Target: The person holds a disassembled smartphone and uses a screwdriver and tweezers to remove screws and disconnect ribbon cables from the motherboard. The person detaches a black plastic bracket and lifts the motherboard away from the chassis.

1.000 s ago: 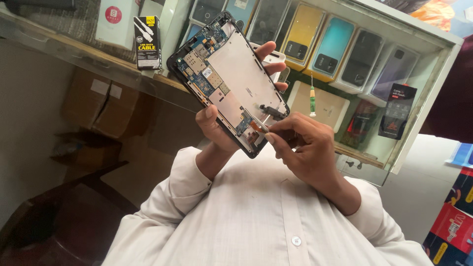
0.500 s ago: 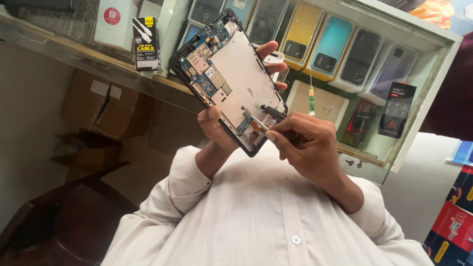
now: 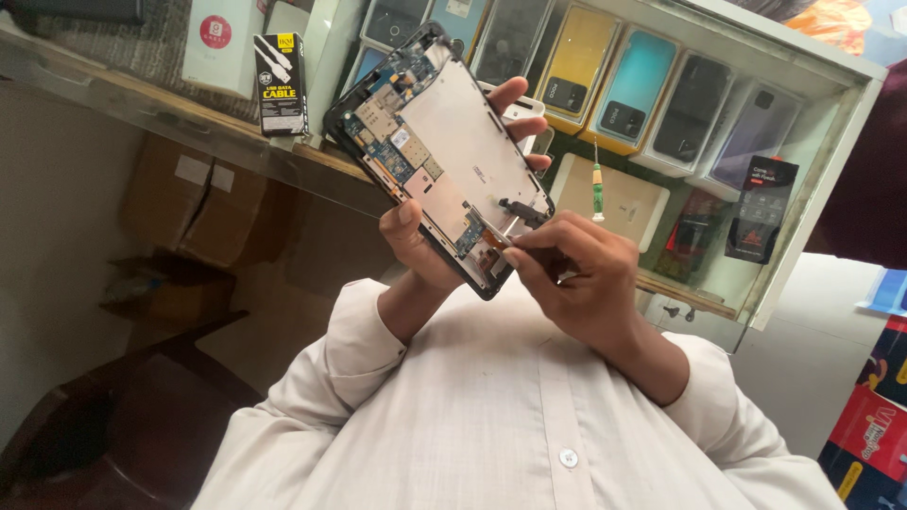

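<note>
Head view, left hand [image 3: 425,247] gripping the opened phone [image 3: 439,151] by its edges, tilted, circuit boards and pale metal plate exposed, right hand [image 3: 576,279] pinching what seems a small tool at the phone's lower end, green screwdriver [image 3: 596,184] beyond, glass display counter [image 3: 803,227] of phone cases behind, cardboard boxes [image 3: 198,203] left.

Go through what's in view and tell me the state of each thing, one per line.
Phone: back cover off, circuit boards exposed, held tilted.
Left hand: gripping the phone's lower edge, fingers wrapped behind.
Right hand: fingertips pinched at the phone's bottom corner.
Screwdriver: lying on the glass counter, untouched.
Cable box: standing upright, sealed.
</note>
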The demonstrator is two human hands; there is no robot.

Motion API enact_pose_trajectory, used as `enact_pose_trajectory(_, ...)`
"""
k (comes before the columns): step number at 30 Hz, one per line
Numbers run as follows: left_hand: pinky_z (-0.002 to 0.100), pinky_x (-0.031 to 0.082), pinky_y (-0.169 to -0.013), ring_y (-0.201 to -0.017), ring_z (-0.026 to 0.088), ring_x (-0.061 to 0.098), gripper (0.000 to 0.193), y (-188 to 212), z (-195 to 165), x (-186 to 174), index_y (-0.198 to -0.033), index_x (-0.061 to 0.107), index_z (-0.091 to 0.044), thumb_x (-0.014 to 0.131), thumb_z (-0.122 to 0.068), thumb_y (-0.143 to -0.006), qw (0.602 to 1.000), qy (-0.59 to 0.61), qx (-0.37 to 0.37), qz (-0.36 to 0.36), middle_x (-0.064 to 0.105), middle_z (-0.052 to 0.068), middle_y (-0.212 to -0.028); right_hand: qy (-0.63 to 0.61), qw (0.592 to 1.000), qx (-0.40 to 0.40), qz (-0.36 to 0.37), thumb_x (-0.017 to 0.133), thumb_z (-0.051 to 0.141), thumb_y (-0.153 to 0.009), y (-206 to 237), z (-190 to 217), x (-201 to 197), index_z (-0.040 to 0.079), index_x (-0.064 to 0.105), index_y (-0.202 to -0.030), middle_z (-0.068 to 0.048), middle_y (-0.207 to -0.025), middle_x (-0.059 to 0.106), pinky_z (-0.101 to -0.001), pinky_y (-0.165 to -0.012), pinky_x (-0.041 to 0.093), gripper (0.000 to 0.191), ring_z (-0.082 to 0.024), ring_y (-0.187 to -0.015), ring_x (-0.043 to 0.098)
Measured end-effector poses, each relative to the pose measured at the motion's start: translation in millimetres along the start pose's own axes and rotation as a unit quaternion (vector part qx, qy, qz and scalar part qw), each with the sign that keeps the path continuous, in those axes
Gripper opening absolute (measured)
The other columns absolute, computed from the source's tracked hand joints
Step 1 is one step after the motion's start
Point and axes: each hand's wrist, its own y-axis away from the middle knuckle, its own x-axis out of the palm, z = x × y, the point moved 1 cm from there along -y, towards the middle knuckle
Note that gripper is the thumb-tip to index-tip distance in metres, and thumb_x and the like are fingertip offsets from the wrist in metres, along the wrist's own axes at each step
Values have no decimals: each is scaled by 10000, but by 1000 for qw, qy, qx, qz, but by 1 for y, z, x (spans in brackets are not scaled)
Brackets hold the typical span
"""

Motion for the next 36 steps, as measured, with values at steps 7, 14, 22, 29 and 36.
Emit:
enact_pose_trajectory(7, 473, 512, -1089, -1310, 356, 471, 1069, 3, 4, 0, -1616, 218, -36, 743, -530, -826, 1000, 3, 9, -9, 309, 270, -1596, 56, 997, -50, -29, 816, 17, -862, 1, 1, 2, 5, 707, -958, -65, -904, 675, -229, -565, 531, 146, -81, -657, 670)
enact_pose_trajectory(14, 470, 501, -1097, -1309, 342, 471, 1074, 1, 2, 3, -1620, 212, -48, 745, -533, -823, 1000, 2, 2, -14, 316, 254, -1605, 64, 995, -41, -58, 839, 32, -843, 1, -3, 7, 15, 705, -919, -57, -870, 668, -230, -544, 505, 155, -72, -627, 642)
enact_pose_trajectory(22, 477, 491, -1114, -1311, 341, 467, 1076, 1, 5, 5, -1616, 226, -39, 748, -545, -823, 1000, -4, 8, -18, 320, 250, -1558, 36, 997, -40, -60, 850, 54, -855, 3, -8, 8, 20, 703, -918, -47, -869, 662, -221, -553, 499, 164, -64, -643, 631)
enact_pose_trajectory(29, 490, 484, -1101, -1312, 348, 467, 1065, 2, 5, 3, -1613, 232, -48, 745, -552, -827, 999, -15, 20, -20, 336, 256, -1551, 31, 997, -16, -70, 837, 37, -855, 4, -8, 12, 7, 694, -908, -44, -852, 644, -228, -547, 473, 155, -57, -628, 599)
enact_pose_trajectory(36, 489, 488, -1113, -1357, 365, 469, 1065, 2, 6, 2, -1614, 219, -44, 738, -540, -827, 1000, -10, 13, -14, 328, 276, -1592, 7, 999, 36, -28, 783, 11, -889, 3, -3, 7, 1, 683, -904, -37, -844, 659, -201, -529, 477, 101, -42, -623, 622)
